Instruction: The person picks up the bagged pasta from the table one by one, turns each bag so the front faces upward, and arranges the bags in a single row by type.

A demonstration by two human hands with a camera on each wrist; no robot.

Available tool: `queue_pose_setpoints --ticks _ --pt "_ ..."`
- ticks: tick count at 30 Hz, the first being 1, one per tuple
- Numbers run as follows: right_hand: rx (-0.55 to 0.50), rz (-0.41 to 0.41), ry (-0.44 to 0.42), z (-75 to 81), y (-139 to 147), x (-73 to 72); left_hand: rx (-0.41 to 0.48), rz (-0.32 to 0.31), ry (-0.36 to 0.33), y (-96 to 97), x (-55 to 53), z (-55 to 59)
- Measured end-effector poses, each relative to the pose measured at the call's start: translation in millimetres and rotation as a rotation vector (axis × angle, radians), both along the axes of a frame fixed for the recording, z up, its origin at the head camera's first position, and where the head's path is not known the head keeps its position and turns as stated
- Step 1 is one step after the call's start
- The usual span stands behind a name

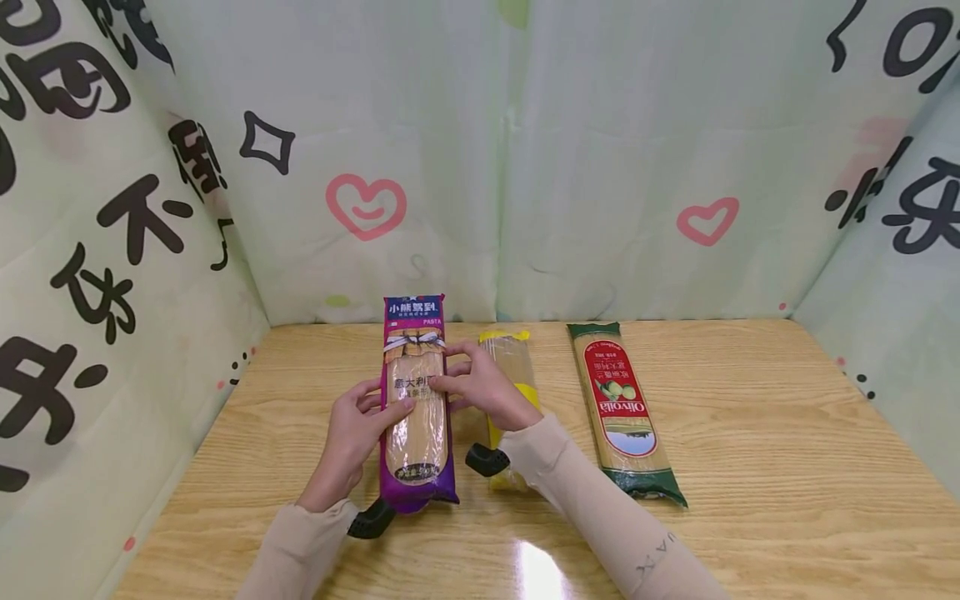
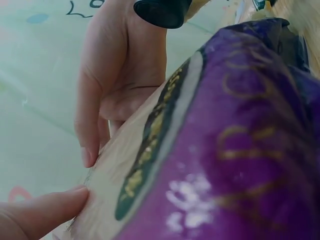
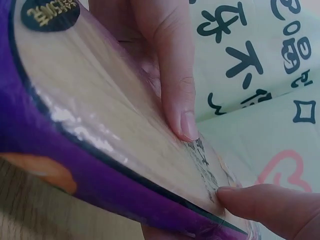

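Note:
A purple pasta bag (image 1: 416,425) with a clear window is held in both hands, its printed front facing me and its top end overlapping the curtain in the head view. My left hand (image 1: 354,433) grips its left edge, thumb over the front. On the other edge, my right hand (image 1: 483,387) holds it with the thumb across the window. Both thumbs press near the window's printed text in the right wrist view, where the bag (image 3: 100,95) stands off the table. Behind my right wrist lies a yellow-ended pasta bag (image 1: 510,358), partly hidden.
A green-ended pasta bag (image 1: 618,400) with a red label lies at the right on the wooden table (image 1: 765,450). Patterned curtains (image 1: 585,150) stand around the table's back and sides. Black wrist-camera mounts (image 1: 371,521) project beneath both wrists.

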State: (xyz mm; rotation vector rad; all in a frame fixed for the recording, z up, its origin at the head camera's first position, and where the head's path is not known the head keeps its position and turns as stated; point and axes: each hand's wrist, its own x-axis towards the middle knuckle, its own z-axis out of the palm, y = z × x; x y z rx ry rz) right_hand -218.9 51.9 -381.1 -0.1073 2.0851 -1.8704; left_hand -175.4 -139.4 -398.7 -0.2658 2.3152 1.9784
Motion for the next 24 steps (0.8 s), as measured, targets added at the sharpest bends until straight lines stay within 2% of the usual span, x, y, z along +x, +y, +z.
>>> queue_pose_setpoints --ticks 5,14,24 --pt "0.009 0.005 0.008 -6.1 -2 -3.1 -0.018 -0.008 -0.039 -1.9 -4.5 -3.6" --pt "0.057 -0.008 -0.021 -17.3 -6 -7.6 -0.013 -0.029 -0.070 -4.4 -11.0 -13.2" --pt "0.072 0.000 -0.040 -28.0 -8 -11.1 -0.019 -0.044 -0.077 -5.3 -15.4 -21.3"
